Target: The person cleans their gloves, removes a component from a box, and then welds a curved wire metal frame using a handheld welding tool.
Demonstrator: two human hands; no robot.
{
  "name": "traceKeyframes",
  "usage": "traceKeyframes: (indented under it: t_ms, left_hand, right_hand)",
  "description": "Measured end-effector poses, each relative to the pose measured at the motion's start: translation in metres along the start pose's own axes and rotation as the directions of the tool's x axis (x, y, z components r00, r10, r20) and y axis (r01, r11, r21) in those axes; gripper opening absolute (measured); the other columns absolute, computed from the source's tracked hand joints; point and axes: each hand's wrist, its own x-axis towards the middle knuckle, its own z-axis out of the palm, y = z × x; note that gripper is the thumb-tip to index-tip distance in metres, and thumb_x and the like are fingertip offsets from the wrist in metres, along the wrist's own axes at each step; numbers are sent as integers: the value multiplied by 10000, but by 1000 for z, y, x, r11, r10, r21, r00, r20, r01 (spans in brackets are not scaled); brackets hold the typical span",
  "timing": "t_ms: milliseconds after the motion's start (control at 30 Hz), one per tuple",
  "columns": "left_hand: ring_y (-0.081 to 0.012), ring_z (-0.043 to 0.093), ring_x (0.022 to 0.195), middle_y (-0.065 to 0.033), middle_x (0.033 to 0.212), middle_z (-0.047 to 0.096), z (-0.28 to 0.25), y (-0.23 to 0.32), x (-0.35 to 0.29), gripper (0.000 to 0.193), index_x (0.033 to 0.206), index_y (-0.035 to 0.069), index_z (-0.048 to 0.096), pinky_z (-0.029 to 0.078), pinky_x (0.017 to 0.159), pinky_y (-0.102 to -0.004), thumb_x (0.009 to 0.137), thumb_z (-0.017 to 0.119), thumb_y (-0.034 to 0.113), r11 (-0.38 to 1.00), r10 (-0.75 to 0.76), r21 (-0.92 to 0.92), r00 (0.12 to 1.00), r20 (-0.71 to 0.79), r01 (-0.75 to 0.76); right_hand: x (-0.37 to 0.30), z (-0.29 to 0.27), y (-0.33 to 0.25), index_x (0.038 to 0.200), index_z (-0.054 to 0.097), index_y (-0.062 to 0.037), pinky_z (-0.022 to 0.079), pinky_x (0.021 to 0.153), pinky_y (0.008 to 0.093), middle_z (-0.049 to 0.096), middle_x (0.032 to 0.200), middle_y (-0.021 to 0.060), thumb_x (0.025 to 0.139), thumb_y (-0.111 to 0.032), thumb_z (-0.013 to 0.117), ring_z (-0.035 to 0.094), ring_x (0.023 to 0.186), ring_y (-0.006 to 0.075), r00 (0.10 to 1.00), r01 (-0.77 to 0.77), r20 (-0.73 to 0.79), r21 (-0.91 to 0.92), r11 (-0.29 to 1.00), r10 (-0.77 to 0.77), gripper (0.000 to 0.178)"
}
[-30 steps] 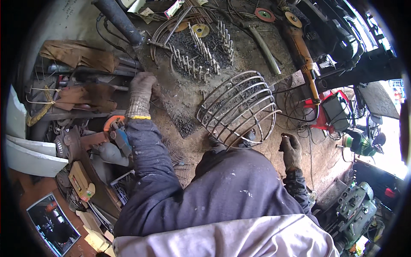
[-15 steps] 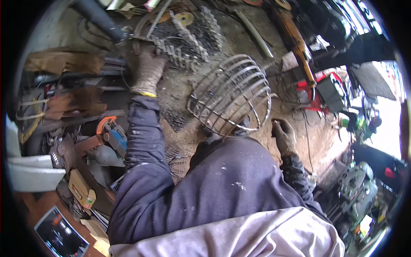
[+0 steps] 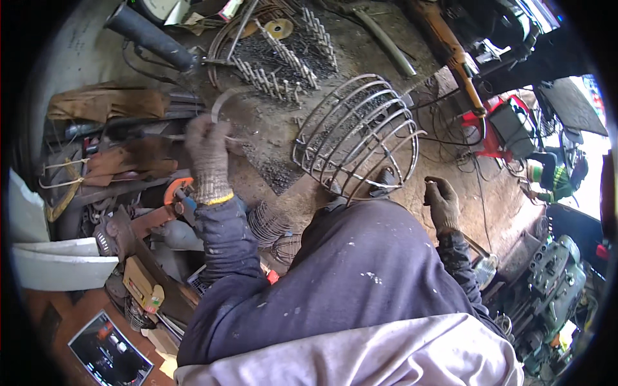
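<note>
My left hand (image 3: 209, 148), in a worn work glove with a yellow cuff edge, is raised over the work area at the left. Its fingers are closed round a curved metal rod (image 3: 223, 101), which is smeared by motion. My right hand (image 3: 442, 204), also gloved, hangs beside my right knee with its fingers curled; whatever is in them is too small to name. Between the hands, in front of my knees, stands a rounded cage of bent metal bars (image 3: 358, 136), touched by neither hand. Past the left hand, rows of short upright metal pegs (image 3: 288, 54) rise from a dark plate.
A dark cylinder (image 3: 152, 37) lies at the far left, near brown leather pieces (image 3: 125, 157). An orange long-handled tool (image 3: 449, 46) and a red plastic stool (image 3: 496, 132) with cables are at the right. Coiled wire (image 3: 268, 225) lies by my left knee; a machine (image 3: 550, 276) stands at the lower right.
My left hand has come back from the pegs toward me, bringing the curved rod with it. The right hand keeps its curled pose. The whole view has shifted slightly.
</note>
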Motion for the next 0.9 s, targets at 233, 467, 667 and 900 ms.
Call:
traceKeyframes:
  t_ms: [233, 467, 667, 900]
  left_hand:
    - [-268, 670, 702, -152, 830, 683, 13, -7, -16, 282, 1022, -2, 661, 515, 612, -378, 882, 666, 244, 858, 72, 498, 988, 134, -129]
    - [-441, 641, 901, -206, 933, 676, 15, 35, 58, 270, 960, 57, 679, 518, 745, -467, 899, 597, 307, 602, 418, 677, 889, 187, -424]
    - [-387, 658, 1022, -182, 1082, 691, 74, 61, 195, 272, 1020, 104, 715, 535, 858, -446, 890, 588, 305, 568, 348, 712, 905, 246, -412]
    - [-343, 662, 1087, -167, 1134, 698, 131, 54, 285, 302, 1089, 159, 734, 500, 978, -431, 829, 602, 240, 472, 180, 840, 962, 208, -269]
  right_hand:
    - [18, 8, -4, 1116, 682, -15, 481, 611, 254, 630, 800, 0, 977, -194, 614, 560, 677, 80, 997, 34, 74, -14, 999, -33, 237]
    - [17, 8, -5, 1107, 692, -32, 483, 602, 255, 633, 796, -13, 973, -204, 627, 559, 669, 75, 999, 6, 42, -56, 998, -4, 227]
    - [5, -1, 8, 1099, 695, -28, 479, 591, 252, 640, 798, -15, 970, -195, 636, 563, 668, 74, 999, -36, -8, -30, 999, 36, 219]
    - [-11, -19, 35, 1111, 686, -25, 483, 594, 254, 643, 809, -3, 962, -219, 640, 568, 682, 77, 994, -85, -68, -45, 995, 82, 249]
